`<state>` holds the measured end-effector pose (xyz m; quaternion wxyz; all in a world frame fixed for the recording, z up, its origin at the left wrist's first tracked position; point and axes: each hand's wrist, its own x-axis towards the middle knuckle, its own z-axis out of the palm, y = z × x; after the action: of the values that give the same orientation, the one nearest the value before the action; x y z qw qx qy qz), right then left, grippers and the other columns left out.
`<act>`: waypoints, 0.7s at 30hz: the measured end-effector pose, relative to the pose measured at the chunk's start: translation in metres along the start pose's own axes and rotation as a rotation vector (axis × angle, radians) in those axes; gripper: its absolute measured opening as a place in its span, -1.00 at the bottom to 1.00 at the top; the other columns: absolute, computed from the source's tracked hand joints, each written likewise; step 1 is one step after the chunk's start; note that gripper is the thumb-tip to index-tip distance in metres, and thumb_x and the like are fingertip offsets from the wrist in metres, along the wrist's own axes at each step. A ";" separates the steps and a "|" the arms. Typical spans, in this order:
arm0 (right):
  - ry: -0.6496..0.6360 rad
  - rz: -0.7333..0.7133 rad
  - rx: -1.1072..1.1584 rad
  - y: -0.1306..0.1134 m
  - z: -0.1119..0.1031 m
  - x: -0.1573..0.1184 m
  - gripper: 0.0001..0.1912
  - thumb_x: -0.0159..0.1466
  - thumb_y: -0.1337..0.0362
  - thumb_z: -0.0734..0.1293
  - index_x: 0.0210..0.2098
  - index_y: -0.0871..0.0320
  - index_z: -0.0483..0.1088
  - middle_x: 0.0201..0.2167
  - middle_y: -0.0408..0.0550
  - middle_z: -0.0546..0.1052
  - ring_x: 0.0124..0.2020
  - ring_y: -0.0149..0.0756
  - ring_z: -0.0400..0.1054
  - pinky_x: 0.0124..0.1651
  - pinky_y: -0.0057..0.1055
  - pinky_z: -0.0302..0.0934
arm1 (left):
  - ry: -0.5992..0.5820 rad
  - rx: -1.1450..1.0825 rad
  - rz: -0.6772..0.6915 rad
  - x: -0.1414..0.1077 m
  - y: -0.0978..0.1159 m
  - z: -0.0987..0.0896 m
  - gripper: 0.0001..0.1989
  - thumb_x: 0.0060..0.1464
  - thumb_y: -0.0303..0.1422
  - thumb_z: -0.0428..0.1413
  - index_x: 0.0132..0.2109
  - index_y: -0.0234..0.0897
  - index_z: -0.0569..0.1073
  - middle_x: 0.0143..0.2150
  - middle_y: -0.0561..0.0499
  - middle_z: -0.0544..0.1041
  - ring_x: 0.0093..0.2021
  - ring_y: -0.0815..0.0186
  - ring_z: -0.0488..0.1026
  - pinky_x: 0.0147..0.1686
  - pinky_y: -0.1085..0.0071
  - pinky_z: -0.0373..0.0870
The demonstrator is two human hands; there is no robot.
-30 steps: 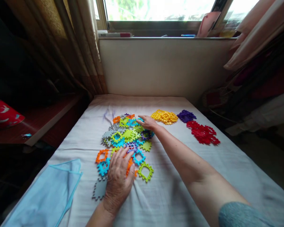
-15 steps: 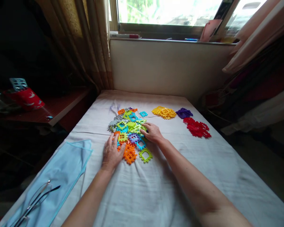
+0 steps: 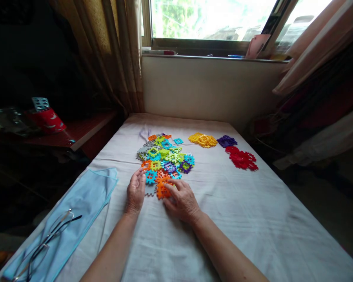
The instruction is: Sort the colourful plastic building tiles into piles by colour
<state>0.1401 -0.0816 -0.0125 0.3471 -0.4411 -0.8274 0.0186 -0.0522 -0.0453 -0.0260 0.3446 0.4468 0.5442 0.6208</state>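
A mixed heap of toothed plastic pieces (image 3: 166,154) in green, blue, grey, orange and purple lies on the white sheet. My left hand (image 3: 136,190) rests at the heap's near left edge, fingers slightly apart, beside a blue piece (image 3: 151,177) and a grey piece (image 3: 150,190). My right hand (image 3: 181,199) is at the near edge, its spread fingers touching an orange piece (image 3: 162,188) and partly covering a green one. Separate piles of yellow (image 3: 202,140), purple (image 3: 227,141) and red pieces (image 3: 242,158) lie farther right.
Glasses (image 3: 47,241) lie on a light blue cloth (image 3: 88,196) at the left. A red container (image 3: 49,120) stands on a dark red side table (image 3: 88,125). A wall (image 3: 200,86) and window border the far edge; curtains hang at both sides.
My right hand has moved nearer, from the heap's right side to the orange pieces. My left hand has turned onto its side. Blue and purple pieces at the heap's right are now uncovered.
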 end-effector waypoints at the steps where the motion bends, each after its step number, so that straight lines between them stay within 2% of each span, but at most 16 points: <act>1: -0.018 -0.016 -0.008 -0.001 0.001 0.001 -0.60 0.17 0.21 0.41 0.01 0.09 0.43 0.00 0.07 0.50 -0.02 -0.10 0.34 0.00 -0.15 0.28 | -0.009 0.018 0.017 -0.002 0.000 0.001 -0.53 0.11 -0.08 0.09 0.06 -0.28 0.43 0.03 -0.16 0.54 0.04 0.18 0.49 0.07 0.23 0.42; 5: -0.039 -0.001 -0.020 -0.001 0.004 0.004 -0.61 0.16 0.17 0.44 -0.03 0.08 0.44 -0.05 0.05 0.51 -0.06 -0.12 0.34 0.00 -0.16 0.28 | -0.045 0.140 0.094 -0.004 0.000 0.003 -0.56 0.10 -0.11 0.09 0.04 -0.27 0.44 0.07 -0.17 0.52 0.02 0.19 0.50 0.00 0.25 0.47; 8: -0.006 0.018 -0.028 -0.001 0.006 0.002 -0.51 0.16 0.14 0.45 0.05 0.11 0.40 -0.06 0.07 0.51 -0.06 -0.13 0.34 -0.01 -0.17 0.28 | -0.084 0.254 0.161 -0.004 0.000 0.003 -0.59 0.12 -0.15 0.07 0.04 -0.27 0.45 0.08 -0.17 0.51 0.00 0.19 0.51 -0.02 0.24 0.49; 12: 0.099 0.042 -0.025 0.004 0.002 0.000 -0.47 0.16 0.14 0.43 0.09 0.15 0.37 -0.05 0.10 0.48 -0.03 -0.14 0.34 0.01 -0.20 0.27 | -0.136 0.491 0.338 -0.005 0.000 0.003 -0.64 0.12 -0.22 0.07 0.03 -0.25 0.47 0.11 -0.15 0.49 0.12 0.15 0.44 0.13 0.15 0.39; 16: 0.202 0.239 -0.080 0.026 -0.017 -0.004 -0.53 0.17 0.12 0.40 0.04 0.14 0.41 -0.09 0.09 0.46 -0.06 -0.13 0.33 0.00 -0.22 0.24 | -0.219 0.721 0.423 -0.009 -0.001 0.006 -0.60 0.09 -0.27 0.12 0.09 -0.19 0.45 0.21 -0.13 0.42 0.22 0.11 0.35 0.22 0.11 0.30; 21: 0.125 0.560 -0.267 0.059 -0.038 -0.018 -0.60 0.18 0.11 0.37 -0.02 0.10 0.44 -0.16 0.04 0.45 -0.13 -0.14 0.32 -0.10 -0.26 0.16 | -0.270 0.855 0.411 -0.010 -0.001 0.007 -0.53 0.07 -0.29 0.14 0.14 -0.20 0.42 0.26 -0.15 0.37 0.23 0.06 0.34 0.22 0.07 0.29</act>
<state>0.2117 -0.0692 -0.0140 0.3176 -0.6937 -0.6461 -0.0226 -0.0424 -0.0523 -0.0290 0.0681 0.7228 0.6013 0.3338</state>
